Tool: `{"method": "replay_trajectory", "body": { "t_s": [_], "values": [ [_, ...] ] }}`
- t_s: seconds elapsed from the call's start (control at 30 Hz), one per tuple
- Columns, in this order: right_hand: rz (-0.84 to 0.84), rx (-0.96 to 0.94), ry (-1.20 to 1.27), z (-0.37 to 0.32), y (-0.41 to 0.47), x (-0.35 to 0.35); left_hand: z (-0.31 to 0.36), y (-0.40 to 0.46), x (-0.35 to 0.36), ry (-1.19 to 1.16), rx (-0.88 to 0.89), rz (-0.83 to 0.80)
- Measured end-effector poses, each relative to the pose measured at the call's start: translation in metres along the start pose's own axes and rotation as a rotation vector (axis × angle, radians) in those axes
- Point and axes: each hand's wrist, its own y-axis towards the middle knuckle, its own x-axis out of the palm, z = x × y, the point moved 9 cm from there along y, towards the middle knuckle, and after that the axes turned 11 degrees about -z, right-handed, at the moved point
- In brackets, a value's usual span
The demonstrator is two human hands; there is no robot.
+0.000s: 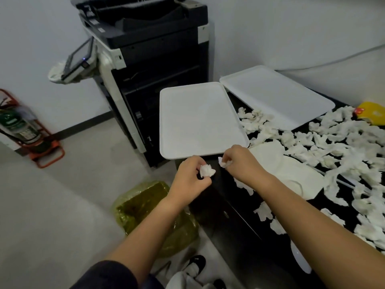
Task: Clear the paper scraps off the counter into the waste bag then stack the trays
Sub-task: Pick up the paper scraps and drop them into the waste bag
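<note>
My left hand pinches a crumpled white paper scrap just off the black counter's left edge. My right hand pinches a smaller scrap close beside it, above the counter's corner. Below on the floor stands the open yellow-green waste bag. A white tray lies on the counter past my hands, overhanging the edge. A second white tray lies behind it to the right. Several white paper scraps cover the counter's right side.
A large black copier stands against the wall left of the counter. A green fire extinguisher in an orange stand is at the far left. A yellow packet lies at the counter's right. A flat white sheet rests under my right forearm.
</note>
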Motion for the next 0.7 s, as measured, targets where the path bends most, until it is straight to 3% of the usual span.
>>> {"method": "replay_trajectory", "body": {
  "t_s": [0.2,0.43,0.7],
  "values": [
    [0.013,-0.134,0.026,-0.052,-0.003,0.003,-0.038,-0.028,-0.032,-0.001,-0.114,0.055],
    [-0.143,-0.335,0.120,-0.133,0.007,0.059,-0.114,-0.077,-0.067,-0.032,-0.318,0.149],
    [-0.318,-0.334,0.068,-0.182,0.059,0.150,-0.224,-0.122,-0.091,-0.087,-0.573,0.227]
  ]
}}
